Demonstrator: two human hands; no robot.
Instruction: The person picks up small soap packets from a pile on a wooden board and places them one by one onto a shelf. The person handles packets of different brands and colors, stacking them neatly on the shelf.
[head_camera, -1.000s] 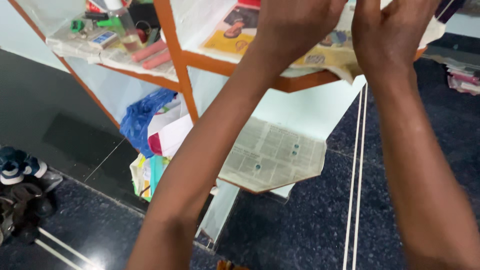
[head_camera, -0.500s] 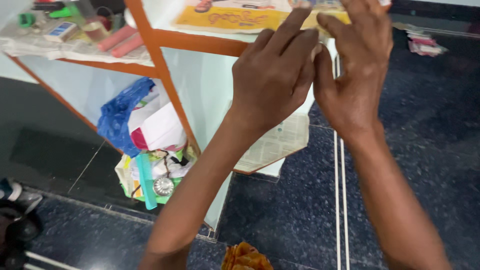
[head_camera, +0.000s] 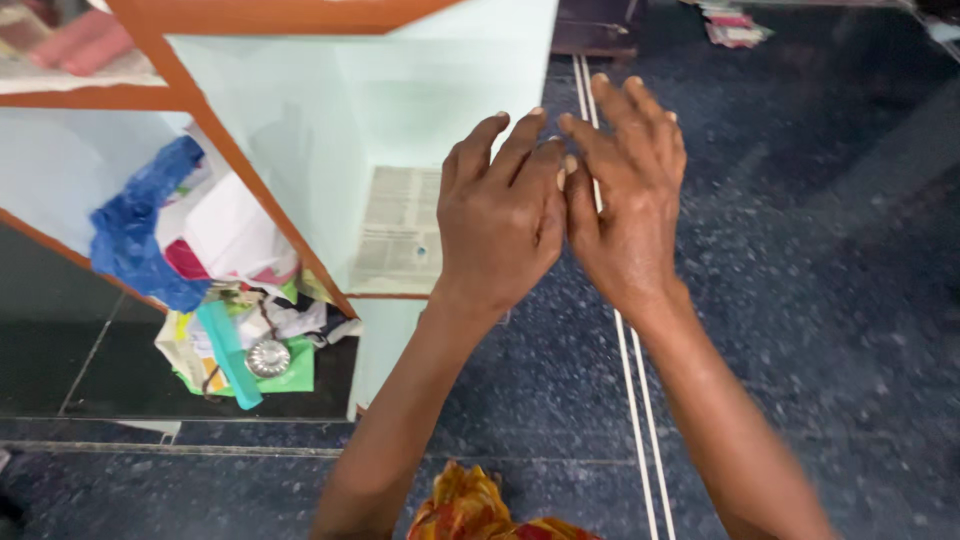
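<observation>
Head cam looking straight down here. Both hands are up in front of the shelving, empty, backs to the camera. Left hand (head_camera: 500, 215) and right hand (head_camera: 628, 195) sit side by side with their inner edges touching or near enough, fingers loosely spread and relaxed, not clenched and gripping nothing. They hover over the dark speckled stone floor (head_camera: 800, 300), crossing the pair of thin white inlay lines (head_camera: 632, 350) that run along it.

Closest thing to the hands is the sheet of black-and-white newspaper (head_camera: 400, 230) lying flat as a liner on the low shelf of the pale mint-green cupboard with orange-brown wooden edging (head_camera: 300, 100). It lies just left of the left hand, part of it hidden behind the fingers. It looks smooth and square to the shelf, no folds that I can spot, so it reads as spread out to cover the board.

One compartment over, stuff is crammed in: a crumpled blue plastic bag (head_camera: 135, 230), white and pink packets, a teal plastic comb (head_camera: 228, 352) poking out, and a small round metal strainer-looking thing (head_camera: 268, 357) on green paper. Bit of orange and yellow patterned cloth (head_camera: 470, 505) at the bottom edge, probably the person's own clothing.
</observation>
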